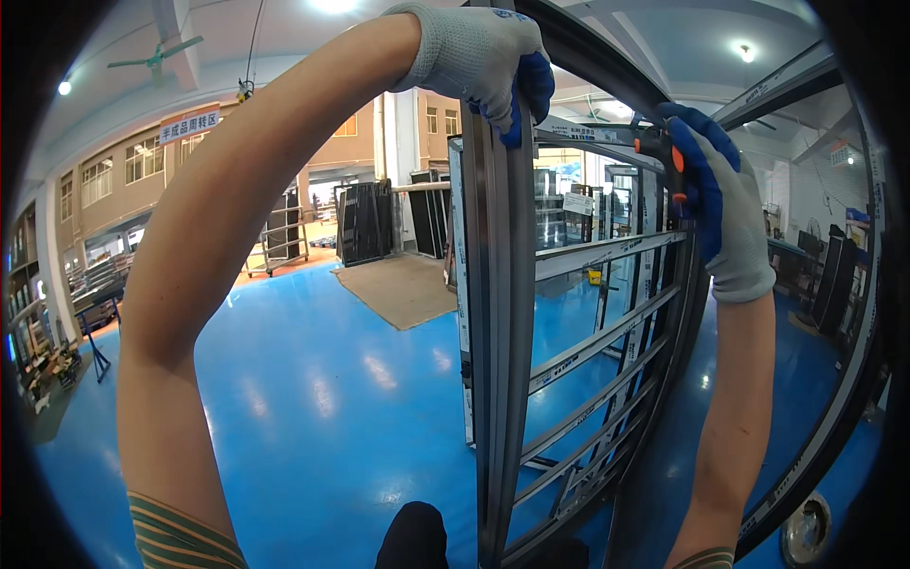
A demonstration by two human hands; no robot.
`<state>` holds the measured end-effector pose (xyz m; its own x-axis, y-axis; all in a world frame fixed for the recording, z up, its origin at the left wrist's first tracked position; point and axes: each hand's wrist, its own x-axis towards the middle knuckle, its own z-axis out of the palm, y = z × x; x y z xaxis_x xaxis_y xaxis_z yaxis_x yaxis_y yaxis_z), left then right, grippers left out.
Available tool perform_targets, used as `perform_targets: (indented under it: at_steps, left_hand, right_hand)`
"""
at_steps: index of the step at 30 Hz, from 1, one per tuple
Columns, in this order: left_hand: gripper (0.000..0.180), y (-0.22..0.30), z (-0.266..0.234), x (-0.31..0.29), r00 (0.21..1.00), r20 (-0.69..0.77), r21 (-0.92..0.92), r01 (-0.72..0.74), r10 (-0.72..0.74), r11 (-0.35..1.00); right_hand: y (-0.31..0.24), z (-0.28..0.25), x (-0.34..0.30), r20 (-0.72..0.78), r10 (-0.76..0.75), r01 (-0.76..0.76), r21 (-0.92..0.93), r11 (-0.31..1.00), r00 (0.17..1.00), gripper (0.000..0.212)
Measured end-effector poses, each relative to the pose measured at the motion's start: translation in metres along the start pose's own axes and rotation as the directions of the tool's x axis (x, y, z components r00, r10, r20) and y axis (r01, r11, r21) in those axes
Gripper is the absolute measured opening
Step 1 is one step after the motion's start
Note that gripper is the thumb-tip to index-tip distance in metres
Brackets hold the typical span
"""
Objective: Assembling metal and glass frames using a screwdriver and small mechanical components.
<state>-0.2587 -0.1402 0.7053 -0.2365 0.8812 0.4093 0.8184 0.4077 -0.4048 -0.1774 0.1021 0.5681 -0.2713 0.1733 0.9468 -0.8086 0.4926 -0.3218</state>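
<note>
My left hand [507, 71], in a white knitted glove with blue coated fingers, is raised at the top of a tall dark metal window frame [502, 303]. Its fingers wrap over the frame's upper corner. To the right, my right hand [720, 194] wears the same kind of glove and closes round a black-and-orange handled tool [673, 161]. That tool is up near the frame's top rail, its working end hard to make out. Lighter crossbars with protective film [607, 248] run across the frame below the tool.
Another large dark frame [844, 417] stands at the right, with a round metal disc [806, 531] near its foot. Dark panels [365, 223] lean beyond a brown mat [403, 289] on the blue floor [313, 408]. A blue stand [95, 346] is at the far left.
</note>
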Motion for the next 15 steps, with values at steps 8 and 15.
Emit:
perform_targets:
  at_steps: [8,15]
  left_hand:
    - [0.025,0.015,-0.004,-0.012,0.997,-0.05,0.033,0.063,-0.061,0.997]
    - [0.026,0.005,-0.002,0.0,0.999,0.021,-0.015,0.026,-0.026,1.0]
  right_hand:
    - [0.016,-0.029,-0.008,0.256,-0.378,0.45,-0.357,0.818,0.89,0.047]
    - [0.039,-0.03,0.003,0.318,-0.427,0.516,-0.29,0.806,0.846,0.053]
